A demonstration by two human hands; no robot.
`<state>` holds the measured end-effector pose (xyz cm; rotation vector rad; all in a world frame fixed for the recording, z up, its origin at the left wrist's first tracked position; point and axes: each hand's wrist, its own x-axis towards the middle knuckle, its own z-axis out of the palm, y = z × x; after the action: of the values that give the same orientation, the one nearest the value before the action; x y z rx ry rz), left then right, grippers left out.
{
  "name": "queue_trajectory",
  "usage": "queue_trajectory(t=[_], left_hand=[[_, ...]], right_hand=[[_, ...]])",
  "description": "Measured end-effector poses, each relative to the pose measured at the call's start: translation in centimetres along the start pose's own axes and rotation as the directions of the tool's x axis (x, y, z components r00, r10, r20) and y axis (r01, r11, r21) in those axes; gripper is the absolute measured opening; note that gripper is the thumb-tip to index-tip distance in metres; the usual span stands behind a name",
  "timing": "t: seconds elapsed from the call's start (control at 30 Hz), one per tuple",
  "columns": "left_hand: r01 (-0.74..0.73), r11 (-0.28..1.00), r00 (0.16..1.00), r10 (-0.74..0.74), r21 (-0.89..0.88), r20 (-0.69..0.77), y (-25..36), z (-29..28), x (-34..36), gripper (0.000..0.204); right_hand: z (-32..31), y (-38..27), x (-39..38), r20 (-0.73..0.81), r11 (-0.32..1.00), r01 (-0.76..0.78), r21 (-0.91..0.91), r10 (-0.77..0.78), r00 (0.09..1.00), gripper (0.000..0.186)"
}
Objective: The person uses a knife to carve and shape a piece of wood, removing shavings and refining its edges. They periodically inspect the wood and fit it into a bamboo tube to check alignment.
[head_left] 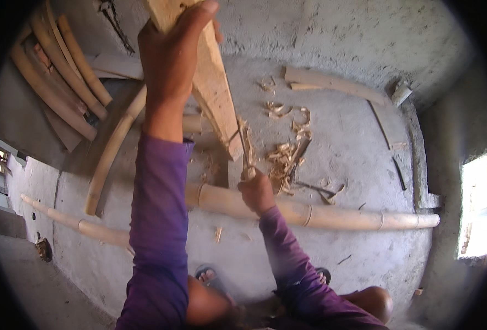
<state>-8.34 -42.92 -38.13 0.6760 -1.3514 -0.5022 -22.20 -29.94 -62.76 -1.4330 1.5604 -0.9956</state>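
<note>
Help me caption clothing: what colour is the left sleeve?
Purple; the left sleeve shows best in the head view.

The plank (215,91) in the left hand (172,58) is coloured pale yellow-brown. Beside the right hand (258,192), a tan bamboo pole (348,217) is banded by thin rings, and shavings (283,159) are coloured cream. Behind both hands, purple sleeves (158,214) are seen.

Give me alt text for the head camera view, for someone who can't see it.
A person in purple sleeves grips a wooden board with the left hand, while the right hand holds a thin-bladed tool alongside its lower end. Curled shavings lie on the grey floor beyond a long bamboo pole; more bamboo pieces sit at the upper left.
</note>
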Motion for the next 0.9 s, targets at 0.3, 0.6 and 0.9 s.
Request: queue_trajectory(t=[0.3,0.6,0.9], left_hand=[[0.109,0.971,0.994,-0.110,-0.210,0.009,-0.3,-3.0,0.3,0.029],[0.171,0.954,0.980,-0.190,-0.248,-0.054,-0.4,-4.6,-0.8,0.029],[0.067,0.992,0.994,-0.058,-0.106,0.090,0.4,-3.8,-0.9,0.030]], right_hand=[[-2.1,0.1,-4.4,0.662,0.181,-0.671,0.719,0.119,0.740,0.018],[-0.1,-0.8,-0.3,-0.034,0.992,0.087,0.091,-0.084,0.996,0.006],[-0.7,2.2,0.0,0.403,0.682,-0.480,0.552,0.285,0.869,0.007]])
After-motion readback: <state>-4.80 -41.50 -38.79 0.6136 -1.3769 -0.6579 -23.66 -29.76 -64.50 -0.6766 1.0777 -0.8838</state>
